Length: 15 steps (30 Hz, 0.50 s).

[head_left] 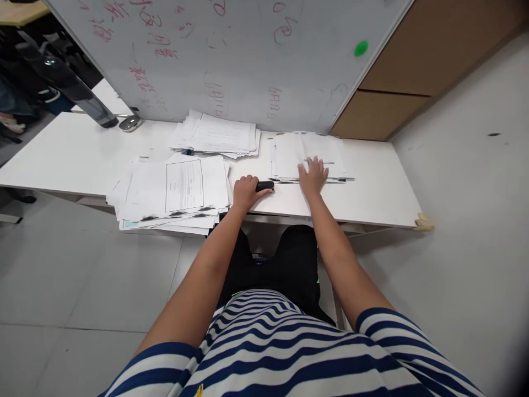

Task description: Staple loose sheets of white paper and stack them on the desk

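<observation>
My left hand (246, 192) is closed around what looks like a black stapler (265, 186), whose rounded end sticks out to the right near the table's front edge. The rest of it is hidden in my fingers. Flat on a stack of white papers (289, 157) lies my right hand (313, 175), its fingers spread. Dark smudges and strips run along that stack's near edge. Left of my left hand, a larger, untidy pile of papers (144, 184) overhangs the front edge. Behind it, against the whiteboard, is another paper stack (225, 137).
A whiteboard (248, 55) with red writing and a green magnet (361, 48) stands along the back of the white table (372, 187). A dark bottle (78, 91) and a mouse (130, 123) are at the back left. A wall (475, 182) rises on the right.
</observation>
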### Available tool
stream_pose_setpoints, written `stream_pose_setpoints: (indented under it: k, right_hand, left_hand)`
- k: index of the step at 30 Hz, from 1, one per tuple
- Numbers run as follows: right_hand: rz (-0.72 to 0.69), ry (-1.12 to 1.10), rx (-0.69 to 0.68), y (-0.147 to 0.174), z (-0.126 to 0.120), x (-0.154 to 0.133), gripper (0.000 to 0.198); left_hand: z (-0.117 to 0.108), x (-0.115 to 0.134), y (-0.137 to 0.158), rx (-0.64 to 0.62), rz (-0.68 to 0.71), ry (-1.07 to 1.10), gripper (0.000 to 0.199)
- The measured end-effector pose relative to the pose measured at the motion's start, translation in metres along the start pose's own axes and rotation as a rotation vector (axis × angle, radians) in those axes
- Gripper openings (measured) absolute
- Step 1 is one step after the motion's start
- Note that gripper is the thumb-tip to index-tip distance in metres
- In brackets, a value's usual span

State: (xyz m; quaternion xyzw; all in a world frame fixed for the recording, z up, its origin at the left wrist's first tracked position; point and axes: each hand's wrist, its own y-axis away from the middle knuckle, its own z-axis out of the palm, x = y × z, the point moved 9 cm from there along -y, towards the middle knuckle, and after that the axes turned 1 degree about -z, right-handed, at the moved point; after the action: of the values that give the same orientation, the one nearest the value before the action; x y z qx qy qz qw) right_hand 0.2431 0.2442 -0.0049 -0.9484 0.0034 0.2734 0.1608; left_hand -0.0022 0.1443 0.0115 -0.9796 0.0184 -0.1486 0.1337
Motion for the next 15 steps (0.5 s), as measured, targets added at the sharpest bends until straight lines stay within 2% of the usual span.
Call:
stream_pose_setpoints:
  k: [3, 8, 15]
  right_hand:
    - [0.048, -0.117, 0.090, 0.003, -0.011, 0.006, 0.053]
    - [0.037, -0.243, 0.118, 0.004, -0.015, 0.011, 0.070]
    - [0.033, -0.309, 0.140, 0.003, -0.012, 0.014, 0.061]
  left_hand:
    - [-0.001, 0.001, 0.000, 0.017, 0.000, -0.021, 0.059]
    - [-0.001, 0.001, -0.001, 0.061, 0.022, -0.033, 0.061]
    - [-0.002, 0.001, 0.000, 0.109, 0.035, -0.021, 0.062]
